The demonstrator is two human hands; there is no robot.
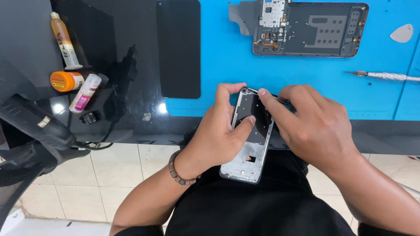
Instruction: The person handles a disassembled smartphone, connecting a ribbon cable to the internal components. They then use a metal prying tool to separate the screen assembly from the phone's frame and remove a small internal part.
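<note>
My left hand grips a grey phone middle frame from its left side, thumb pressed on the inner face, holding it above my lap at the desk's front edge. My right hand is at the frame's top right corner, index fingertip on the rim, pinching a thin dark tool whose tip is hidden. An opened phone body with bare boards lies on the blue mat at the back. A black screen panel lies across the mat's left edge.
A glue tube, an orange-capped jar and a small white bottle lie on the black glass at left. A screwdriver and a grey pick rest at the mat's right. A black chair arm sits left.
</note>
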